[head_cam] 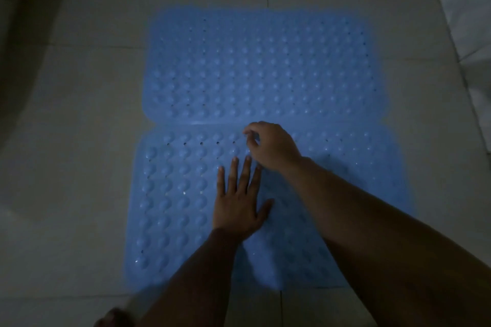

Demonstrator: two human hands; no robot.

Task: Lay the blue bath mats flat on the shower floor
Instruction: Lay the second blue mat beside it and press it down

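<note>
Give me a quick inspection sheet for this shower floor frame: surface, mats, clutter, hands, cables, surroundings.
Surface: pale tiled floor, dimly lit, grout lines visible.
Job's things: far blue mat lies flat; near blue mat lies flat beside it, long edges meeting.
Clutter: nothing seen.
Hands: left hand open, pressed flat on the near mat; right hand has curled fingers at the seam between the mats; whether it pinches anything is unclear.
Cables: nothing seen.
Surroundings: wall base at right; a rounded white fixture at left; a foot at the bottom edge.
</note>
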